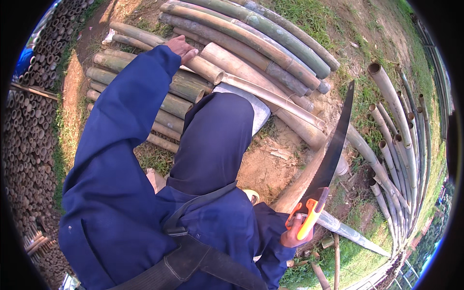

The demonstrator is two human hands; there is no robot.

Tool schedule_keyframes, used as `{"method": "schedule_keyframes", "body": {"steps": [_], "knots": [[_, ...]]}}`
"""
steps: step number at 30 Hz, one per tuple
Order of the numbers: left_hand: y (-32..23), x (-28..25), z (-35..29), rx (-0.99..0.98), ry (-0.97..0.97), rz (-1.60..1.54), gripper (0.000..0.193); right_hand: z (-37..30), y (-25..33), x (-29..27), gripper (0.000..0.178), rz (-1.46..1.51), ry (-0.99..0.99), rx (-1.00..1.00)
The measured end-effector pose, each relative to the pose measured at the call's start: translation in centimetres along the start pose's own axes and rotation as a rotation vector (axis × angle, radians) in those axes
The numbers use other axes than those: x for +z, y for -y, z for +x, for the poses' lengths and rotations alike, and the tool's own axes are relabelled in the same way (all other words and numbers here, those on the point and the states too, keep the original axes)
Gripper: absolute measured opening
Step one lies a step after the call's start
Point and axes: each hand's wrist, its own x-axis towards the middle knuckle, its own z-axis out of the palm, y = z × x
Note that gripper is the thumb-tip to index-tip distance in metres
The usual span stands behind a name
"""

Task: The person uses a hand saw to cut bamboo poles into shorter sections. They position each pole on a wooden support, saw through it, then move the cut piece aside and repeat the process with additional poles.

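Note:
My left hand (181, 48) reaches out to the far left, its fingers curled over a short cut bamboo piece (207, 70) on top of a stack of similar pieces. The piece's hollow end faces toward my right. Low on the right, my right hand (293, 236) grips a handsaw (323, 166) by its orange and yellow handle. The saw's long dark blade points up and away, and no bamboo is under its teeth. A split bamboo length (278, 101) lies across the middle, beyond my raised knee (220, 130).
Long bamboo poles (256, 41) lie side by side at the far side. More poles (398, 140) fan out on the grass at right. Stacked bamboo ends (31, 135) fill the left edge. Sawdust (268, 166) covers the ground near my knee, beside a pale thick pole (302, 181).

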Motion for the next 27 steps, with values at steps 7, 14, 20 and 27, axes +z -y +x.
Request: {"method": "schedule_keyframes", "body": {"steps": [7, 14, 20, 27], "knots": [[-2.7, 4.4, -12.2, 0.019, 0.035, -0.046, 0.038, 1.4, -0.2, -0.1, 0.013, -0.033, 0.067, -0.097], [-5.9, 8.5, -23.1, -0.002, 0.167, -0.051, 0.029, 2.7, -0.2, 0.1, 0.02, -0.095, 0.096, -0.169], [-6.7, 10.4, -26.3, -0.08, 0.205, -0.075, 0.026, 2.6, -0.6, 0.2, 0.019, -0.039, 0.064, -0.163], [-8.6, 14.1, -26.5, -0.199, -0.073, 0.046, 0.017, 1.5, -0.1, 0.3, 0.017, -0.065, 0.051, -0.177]]}}
